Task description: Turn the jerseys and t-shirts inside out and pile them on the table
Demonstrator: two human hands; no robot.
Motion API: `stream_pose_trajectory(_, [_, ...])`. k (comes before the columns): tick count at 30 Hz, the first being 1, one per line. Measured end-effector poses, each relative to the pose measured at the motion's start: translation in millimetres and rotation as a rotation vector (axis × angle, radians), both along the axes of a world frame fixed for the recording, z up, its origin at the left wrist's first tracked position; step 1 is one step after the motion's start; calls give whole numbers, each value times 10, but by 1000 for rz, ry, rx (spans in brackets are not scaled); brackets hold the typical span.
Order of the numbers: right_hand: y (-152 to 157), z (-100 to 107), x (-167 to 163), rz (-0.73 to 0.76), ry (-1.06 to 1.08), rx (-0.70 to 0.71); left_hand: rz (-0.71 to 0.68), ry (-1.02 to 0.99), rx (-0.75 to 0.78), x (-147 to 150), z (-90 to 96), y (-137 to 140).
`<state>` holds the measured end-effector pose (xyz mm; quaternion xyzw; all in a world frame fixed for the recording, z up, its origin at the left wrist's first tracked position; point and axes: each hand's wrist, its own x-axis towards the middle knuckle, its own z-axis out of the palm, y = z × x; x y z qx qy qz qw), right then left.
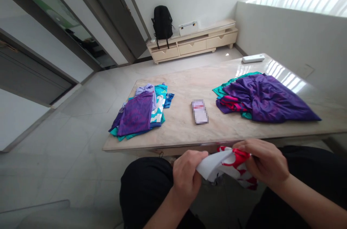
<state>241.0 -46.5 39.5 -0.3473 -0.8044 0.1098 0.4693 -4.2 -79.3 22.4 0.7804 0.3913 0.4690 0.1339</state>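
Between my two hands hangs a red and white cloth garment (225,164), bunched up, its exact kind unclear. My left hand (187,173) is closed on its white end, thumb on top. On the red patterned end, my right hand (264,162) pinches the fabric. The garment is held in the air over my lap, just in front of the table's near edge, and its lower part droops into shadow between my knees.
On the marble-topped table (181,131) lie a stack of folded clothes (137,113) at left, a heap of purple and teal clothes (271,95) at right, a blurred-out flat object (200,112) between them and a white case (253,58) behind. A backpack (162,23) stands on the low cabinet (192,46).
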Motion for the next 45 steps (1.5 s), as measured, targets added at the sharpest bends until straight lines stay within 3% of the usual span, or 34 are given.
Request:
stream_pose_trajectory(5, [-121,18,-60,-90,-28,116,47,-70,-52,67,-63,-73])
stream_pose_trajectory(10, [-315,-104,-192,-193,22,161,221,-143,-133,201,-125,-224])
stream_pose_trajectory(12, [-454,-225,-277,-294,84,64,248,-95,-75,229,-103,-302])
stream_pose_trajectory(15, [-659,-463,-392,-371,312,-110,181,35,52,233,13,-415])
stream_pose_trajectory(18, [-746,-567,-400,-295,494,-69,132,157,179,200,192,-504])
stream_pose_trajectory(20, [-721,-456,-328,-198,439,17,138,217,263,157,306,-541])
stream_pose_trajectory(23, [-636,-81,-191,-60,203,110,175,261,349,83,422,-573])
stream_pose_trajectory(27, [-619,336,-154,-70,140,179,273,161,314,38,464,-614])
stream_pose_trajectory(29, [-661,396,-197,-71,192,17,320,33,212,49,466,-634])
stream_pose_trajectory(34, [-724,371,-311,145,483,-762,395,-157,-83,84,472,-678])
stream_pose_trajectory(36, [-705,378,-335,196,555,-946,403,-172,-120,86,462,-700])
stream_pose_trajectory(41, [-653,330,-355,245,506,-1112,378,-153,-108,109,379,-757])
stream_pose_trajectory(45, [-661,263,-327,151,321,-932,346,-141,-93,124,300,-795])
